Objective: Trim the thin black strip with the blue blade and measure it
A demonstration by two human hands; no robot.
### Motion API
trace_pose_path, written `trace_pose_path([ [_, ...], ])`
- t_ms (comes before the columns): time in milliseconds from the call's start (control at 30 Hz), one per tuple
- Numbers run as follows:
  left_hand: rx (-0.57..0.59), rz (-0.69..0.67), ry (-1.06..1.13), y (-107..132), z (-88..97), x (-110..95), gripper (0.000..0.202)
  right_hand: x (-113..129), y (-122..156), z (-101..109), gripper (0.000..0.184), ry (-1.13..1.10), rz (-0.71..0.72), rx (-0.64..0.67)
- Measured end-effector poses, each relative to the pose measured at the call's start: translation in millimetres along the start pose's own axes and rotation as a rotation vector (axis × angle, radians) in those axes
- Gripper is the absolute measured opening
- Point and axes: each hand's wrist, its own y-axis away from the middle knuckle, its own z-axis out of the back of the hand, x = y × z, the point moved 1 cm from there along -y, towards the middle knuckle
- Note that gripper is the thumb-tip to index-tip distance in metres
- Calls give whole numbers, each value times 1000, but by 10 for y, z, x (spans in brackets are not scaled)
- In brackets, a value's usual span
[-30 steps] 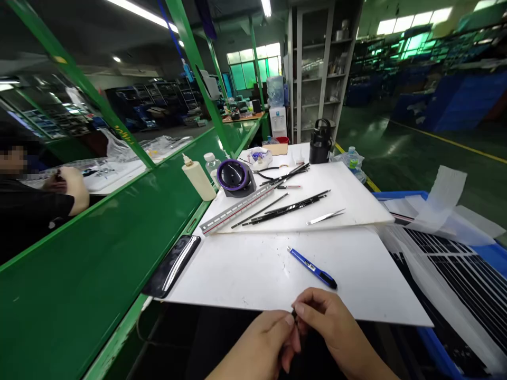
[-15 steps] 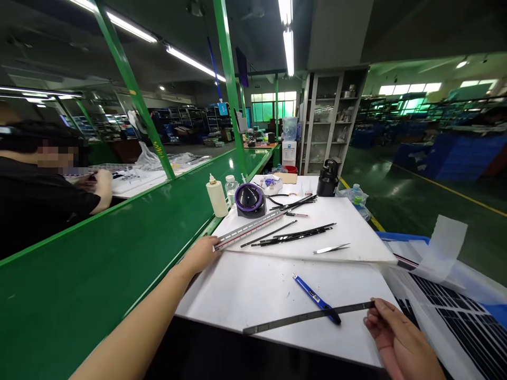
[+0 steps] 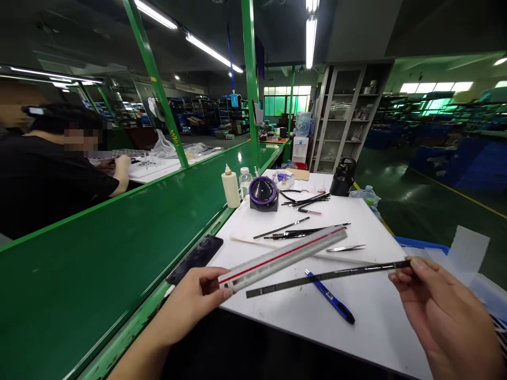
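Note:
My left hand [image 3: 198,298] is closed on the near end of a grey ruler [image 3: 283,255] with a red line along it, raised above the white table and tilted up to the right. Between the thumb and fingers of my right hand [image 3: 443,295] is one end of a thin black strip [image 3: 327,275], whose other end reaches left to just below the ruler. Under the strip a blue utility knife [image 3: 330,297] lies on the table. Beyond the ruler lie several more black strips [image 3: 303,232] and a pair of tweezers [image 3: 346,248].
A black phone [image 3: 196,257] lies at the table's left edge. Farther back stand a cream squeeze bottle [image 3: 231,189], a purple-rimmed black device [image 3: 263,194] and a black flask [image 3: 343,177]. A green partition [image 3: 119,258] runs along the left, with a co-worker [image 3: 51,169] behind it.
My left hand has lifted the ruler off the table and brought it nearer, uncovering the phone. My right hand has raised the black strip. The view has turned slightly left.

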Motion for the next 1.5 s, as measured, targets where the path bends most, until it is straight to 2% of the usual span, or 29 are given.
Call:
trace_pose_path([
  [100, 14, -26, -11, 109, -97, -28, 31, 31, -44, -176, 23, -36, -41, 39],
  [233, 69, -122, -26, 143, -135, -37, 27, 8, -70, -188, 20, 23, 19, 121],
  [467, 63, -128, -9, 119, -192, -20, 29, 75, -70, -152, 20, 59, 37, 38],
  [667, 71, -128, -53, 101, -204, 22, 30, 72, -9, -180, 20, 88, 74, 49],
  [800, 107, -142, 33, 95, -224, 7, 26, 70, 6, -189, 18, 78, 83, 35],
  [867, 109, -132, 81, 89, -254, -1, 23, 57, -14, -189, 18, 90, 79, 39],
  [1033, 0, -48, 52, 70, -346, 26, 26, 1, -98, -179, 17, 99, 90, 78],
  [1333, -7, 13, 180, 35, -493, 116, 26, 11, -124, -147, 23, 120, 30, 38],
  [1500, -3, 50, 289, -11, -540, 153, 29, -29, -150, -117, 25, 191, 90, 92],
])
